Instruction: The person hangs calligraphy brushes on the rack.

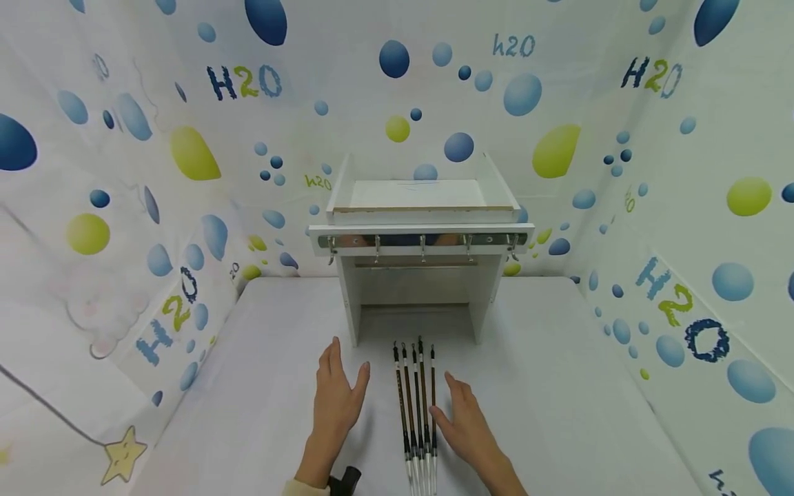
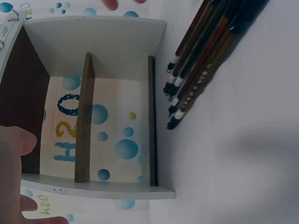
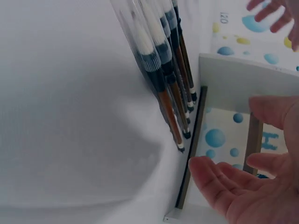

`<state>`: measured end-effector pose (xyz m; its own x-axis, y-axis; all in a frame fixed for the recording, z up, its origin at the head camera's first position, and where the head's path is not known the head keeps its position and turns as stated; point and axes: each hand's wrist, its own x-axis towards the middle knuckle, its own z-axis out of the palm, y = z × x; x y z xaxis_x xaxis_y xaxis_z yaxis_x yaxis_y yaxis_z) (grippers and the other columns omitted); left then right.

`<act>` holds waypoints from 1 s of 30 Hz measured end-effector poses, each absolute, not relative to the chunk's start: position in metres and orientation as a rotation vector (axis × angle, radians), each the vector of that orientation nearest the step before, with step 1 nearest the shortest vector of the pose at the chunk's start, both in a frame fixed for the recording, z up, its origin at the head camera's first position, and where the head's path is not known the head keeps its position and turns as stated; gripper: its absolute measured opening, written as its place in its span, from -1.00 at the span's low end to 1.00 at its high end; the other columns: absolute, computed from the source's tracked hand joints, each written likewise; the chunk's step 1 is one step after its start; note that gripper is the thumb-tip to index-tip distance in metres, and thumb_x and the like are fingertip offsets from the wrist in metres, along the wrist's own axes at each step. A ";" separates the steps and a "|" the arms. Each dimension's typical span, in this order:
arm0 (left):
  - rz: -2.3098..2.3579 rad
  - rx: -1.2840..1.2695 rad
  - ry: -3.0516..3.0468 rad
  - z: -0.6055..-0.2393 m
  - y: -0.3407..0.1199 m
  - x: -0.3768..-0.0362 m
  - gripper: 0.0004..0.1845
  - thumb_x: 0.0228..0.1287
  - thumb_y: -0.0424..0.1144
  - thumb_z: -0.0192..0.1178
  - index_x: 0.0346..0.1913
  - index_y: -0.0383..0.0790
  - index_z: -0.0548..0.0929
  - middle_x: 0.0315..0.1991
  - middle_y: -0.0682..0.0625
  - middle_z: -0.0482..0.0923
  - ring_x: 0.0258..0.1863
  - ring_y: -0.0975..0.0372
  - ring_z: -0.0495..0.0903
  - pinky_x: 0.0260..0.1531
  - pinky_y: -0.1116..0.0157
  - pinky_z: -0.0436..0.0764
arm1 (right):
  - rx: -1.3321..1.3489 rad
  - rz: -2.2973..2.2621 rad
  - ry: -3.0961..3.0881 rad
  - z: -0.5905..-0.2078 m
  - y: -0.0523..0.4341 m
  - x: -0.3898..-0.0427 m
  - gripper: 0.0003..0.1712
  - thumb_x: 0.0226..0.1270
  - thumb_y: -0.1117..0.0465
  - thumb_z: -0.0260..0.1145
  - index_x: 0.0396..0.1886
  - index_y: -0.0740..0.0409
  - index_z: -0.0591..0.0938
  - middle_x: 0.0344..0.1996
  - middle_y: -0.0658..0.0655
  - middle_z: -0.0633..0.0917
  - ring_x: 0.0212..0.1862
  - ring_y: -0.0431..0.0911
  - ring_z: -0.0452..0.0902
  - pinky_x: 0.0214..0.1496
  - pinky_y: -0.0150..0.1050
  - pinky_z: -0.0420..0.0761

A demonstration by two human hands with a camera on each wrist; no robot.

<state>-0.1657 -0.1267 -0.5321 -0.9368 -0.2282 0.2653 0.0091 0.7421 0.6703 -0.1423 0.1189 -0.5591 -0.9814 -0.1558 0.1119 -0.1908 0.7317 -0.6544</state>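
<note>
Several calligraphy brushes (image 1: 417, 406) lie side by side on the white table, their looped ends toward the shelf. Clear sleeves cover their pale bristle tips (image 3: 141, 35), seen in the right wrist view. To the left of the brushes, my left hand (image 1: 335, 403) hovers with fingers stretched forward and thumb apart, holding nothing. On the other side, my right hand (image 1: 468, 424) is spread, its thumb overlapping the rightmost brush in the head view. Both palms face inward, and the right wrist view shows the right hand (image 3: 252, 182) with bare, loosely bent fingers.
Behind the brushes stands a small white shelf (image 1: 490, 296) with a metal rail of several hooks (image 1: 423, 241) across its front. A patterned sheet (image 1: 397, 103) forms the back and side walls. A dark object (image 1: 347, 481) sits at my left wrist.
</note>
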 end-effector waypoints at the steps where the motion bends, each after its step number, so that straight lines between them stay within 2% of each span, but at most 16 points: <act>1: -1.027 0.158 -2.586 -0.529 -0.127 -0.170 -0.12 0.41 0.05 0.17 0.59 -0.24 0.00 0.49 -0.31 0.13 0.44 -0.16 0.26 0.27 -0.14 0.47 | 0.282 1.102 -2.878 -0.561 0.118 -0.143 -0.19 0.43 0.04 0.30 0.50 0.30 0.22 0.31 0.38 0.42 0.35 0.28 0.39 0.32 0.17 0.48; 4: -1.072 0.130 -2.520 -0.519 -0.127 -0.184 -0.13 0.41 0.02 0.18 0.59 -0.24 0.01 0.46 -0.31 0.16 0.45 -0.15 0.25 0.31 -0.14 0.44 | 0.268 1.091 -2.875 -0.565 0.117 -0.143 -0.23 0.42 0.13 0.30 0.48 0.32 0.25 0.21 0.36 0.46 0.22 0.19 0.52 0.22 0.09 0.57; 6: -1.080 0.111 -2.478 -0.511 -0.129 -0.194 -0.15 0.41 0.00 0.18 0.58 -0.27 0.04 0.44 -0.33 0.18 0.43 -0.16 0.28 0.29 -0.15 0.45 | 0.260 1.072 -2.865 -0.568 0.116 -0.143 -0.26 0.40 0.17 0.31 0.46 0.34 0.27 0.14 0.33 0.48 0.05 0.06 0.58 0.08 -0.01 0.64; 9: -1.072 0.086 -2.426 -0.499 -0.132 -0.208 -0.18 0.41 -0.04 0.19 0.56 -0.30 0.09 0.40 -0.35 0.23 0.38 -0.17 0.34 0.25 -0.14 0.49 | 0.253 1.050 -2.851 -0.571 0.115 -0.144 -0.29 0.38 0.21 0.32 0.43 0.36 0.31 0.05 0.29 0.50 -0.16 -0.12 0.53 -0.16 -0.17 0.65; 11: -1.065 0.073 -2.398 -0.491 -0.134 -0.217 -0.20 0.41 -0.06 0.19 0.55 -0.32 0.11 0.37 -0.36 0.26 0.35 -0.18 0.37 0.23 -0.13 0.51 | 0.244 1.052 -2.849 -0.572 0.114 -0.145 -0.31 0.38 0.22 0.32 0.41 0.38 0.33 0.01 0.28 0.52 -0.25 -0.16 0.49 -0.27 -0.25 0.61; 14: -1.063 0.059 -2.369 -0.479 -0.136 -0.228 -0.24 0.41 -0.10 0.18 0.53 -0.34 0.16 0.33 -0.37 0.30 0.32 -0.19 0.42 0.20 -0.12 0.54 | 0.229 1.057 -2.851 -0.575 0.112 -0.147 -0.33 0.37 0.23 0.33 0.38 0.40 0.35 -0.04 0.27 0.53 -0.23 -0.14 0.52 -0.29 -0.28 0.60; 18: -1.064 0.051 -2.345 -0.466 -0.138 -0.241 -0.28 0.42 -0.13 0.17 0.51 -0.37 0.19 0.30 -0.38 0.34 0.24 -0.20 0.48 0.13 -0.11 0.59 | 0.207 1.067 -2.851 -0.579 0.110 -0.149 -0.35 0.36 0.25 0.33 0.35 0.42 0.37 -0.10 0.24 0.56 -0.20 -0.08 0.56 -0.26 -0.21 0.62; 24: -1.117 0.073 -2.321 -0.454 -0.140 -0.258 -0.29 0.42 -0.14 0.16 0.50 -0.38 0.21 0.27 -0.39 0.36 0.11 -0.18 0.53 0.00 -0.09 0.63 | 0.158 1.085 -2.871 -0.586 0.106 -0.153 -0.36 0.33 0.25 0.35 0.31 0.46 0.40 -0.18 0.17 0.56 -0.30 -0.18 0.48 -0.32 -0.28 0.60; 30: -1.138 0.092 -2.296 -0.449 -0.147 -0.272 -0.29 0.41 -0.16 0.16 0.50 -0.40 0.21 0.26 -0.43 0.38 0.09 -0.23 0.55 0.02 -0.13 0.60 | 0.125 1.144 -2.904 -0.593 0.100 -0.159 -0.38 0.33 0.28 0.35 0.28 0.51 0.41 -0.23 0.17 0.55 -0.32 -0.16 0.45 -0.34 -0.27 0.56</act>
